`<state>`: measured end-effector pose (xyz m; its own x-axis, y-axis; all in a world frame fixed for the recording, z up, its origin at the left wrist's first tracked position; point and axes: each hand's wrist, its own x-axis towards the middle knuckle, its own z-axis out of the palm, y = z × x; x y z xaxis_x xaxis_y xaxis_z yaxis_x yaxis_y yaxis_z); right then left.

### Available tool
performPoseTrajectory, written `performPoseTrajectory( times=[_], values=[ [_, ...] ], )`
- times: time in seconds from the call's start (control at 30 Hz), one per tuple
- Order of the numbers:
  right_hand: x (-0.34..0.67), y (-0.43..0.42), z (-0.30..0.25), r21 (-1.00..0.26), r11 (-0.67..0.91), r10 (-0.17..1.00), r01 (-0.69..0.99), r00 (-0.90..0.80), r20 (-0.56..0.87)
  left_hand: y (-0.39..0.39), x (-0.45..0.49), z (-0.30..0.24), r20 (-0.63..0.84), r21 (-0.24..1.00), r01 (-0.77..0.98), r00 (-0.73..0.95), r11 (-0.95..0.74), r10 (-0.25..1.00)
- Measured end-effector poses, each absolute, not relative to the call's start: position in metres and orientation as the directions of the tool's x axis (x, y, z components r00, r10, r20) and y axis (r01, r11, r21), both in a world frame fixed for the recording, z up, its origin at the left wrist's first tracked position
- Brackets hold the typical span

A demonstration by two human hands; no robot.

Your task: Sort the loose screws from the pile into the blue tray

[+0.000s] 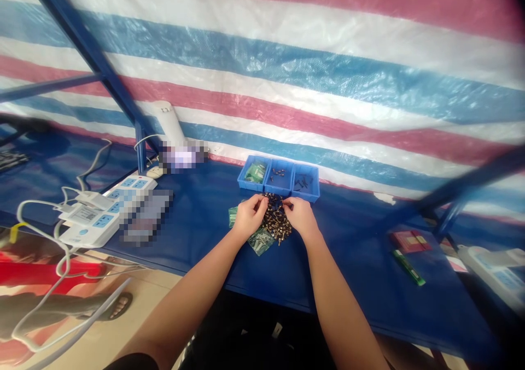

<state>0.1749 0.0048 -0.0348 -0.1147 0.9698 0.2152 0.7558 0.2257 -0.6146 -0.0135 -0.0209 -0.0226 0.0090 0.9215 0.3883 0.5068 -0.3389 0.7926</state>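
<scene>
A heap of small dark and brass-coloured parts (277, 220) lies on the blue table (213, 250), on top of some green pieces (261, 241). My left hand (250, 215) rests on the heap's left side with its fingers curled and pinched over the top of the pile. My right hand (301, 215) sits on the right side, fingers also pinched toward the heap. What each pinch holds is too small to make out. Just behind the heap stand three joined blue bins (279, 180) with green pieces, small brass parts and dark parts in them.
White power strips (107, 210) with trailing cables lie at the left table edge. A white lamp base (168, 119) stands behind them. A red pack (410, 241) and a green stick (408, 267) lie to the right. Blue frame bars cross in front of a striped tarp. Another person's sandalled foot (117, 305) shows lower left.
</scene>
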Motion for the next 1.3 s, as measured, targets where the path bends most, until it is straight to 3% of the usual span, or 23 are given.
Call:
performPoseTrajectory(
  times=[0.3, 0.43, 0.5, 0.57, 0.87, 1.3],
  values=[
    [0.172, 0.002, -0.027, -0.793, 0.238, 0.962, 0.560, -0.025, 0.271, -0.021, -0.014, -0.021, 0.398, 0.783, 0.518, 0.011, -0.346, 0.917],
    [0.161, -0.002, -0.016, -0.945, 0.192, 0.967, 0.265, 0.112, 0.228, -0.021, -0.014, -0.020, 0.413, 0.771, 0.523, 0.025, -0.365, 0.910],
    [0.155, -0.004, -0.013, -0.989, 0.139, 0.985, 0.053, 0.097, 0.144, -0.021, -0.013, -0.020, 0.429, 0.770, 0.510, 0.032, -0.384, 0.903],
    [0.149, -0.005, -0.012, -0.992, 0.115, 0.992, -0.045, 0.052, 0.113, -0.021, -0.013, -0.022, 0.440, 0.773, 0.487, 0.049, -0.406, 0.897],
    [0.147, -0.008, -0.008, -0.995, 0.066, 0.996, -0.072, -0.051, 0.070, -0.019, -0.013, -0.026, 0.454, 0.752, 0.458, 0.161, -0.474, 0.876],
    [0.146, -0.009, -0.010, -0.994, 0.045, 0.986, -0.104, -0.158, 0.061, -0.019, -0.015, -0.022, 0.401, 0.756, 0.524, 0.101, -0.391, 0.910]
  ],
)
